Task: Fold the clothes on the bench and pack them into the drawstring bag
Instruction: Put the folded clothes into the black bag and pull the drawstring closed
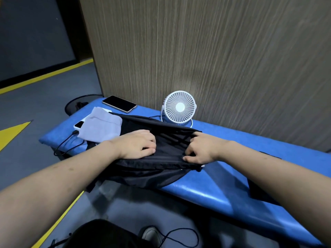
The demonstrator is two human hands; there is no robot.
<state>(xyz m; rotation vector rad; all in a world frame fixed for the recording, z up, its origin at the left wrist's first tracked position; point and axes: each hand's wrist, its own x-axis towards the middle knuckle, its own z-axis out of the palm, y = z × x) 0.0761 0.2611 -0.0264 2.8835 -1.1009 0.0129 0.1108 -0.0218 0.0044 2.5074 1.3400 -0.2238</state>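
A black drawstring bag lies across the blue padded bench, its mouth facing right. My left hand lies on top of the black fabric with its fingers slightly bent, pressing it down. My right hand grips the bag's open edge with curled fingers, thumb on the near hem. A folded grey garment sits at the bag's far left end. Another black garment drapes over the bench under my right forearm.
A white desk fan stands against the wood-grain wall. A black phone and a white power bank with a cable lie at the bench's left end. A black bin stands behind. Cord and a shoe are on the floor.
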